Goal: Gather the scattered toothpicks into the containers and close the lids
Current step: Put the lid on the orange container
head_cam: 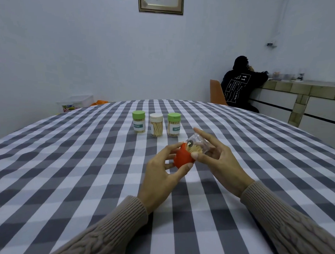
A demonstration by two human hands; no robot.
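Holding a small clear container just above the tabletop, right of centre and nearer than the three capped jars. Right hand grip curled round the clear body, left hand grip pinching the red lid at its mouth. Probably light, stiff plastic, a bit slick, so best taken round the body, lid by its rim. Packed with pale toothpicks, small round sticker near the neck. Tilted sideways, could spill.
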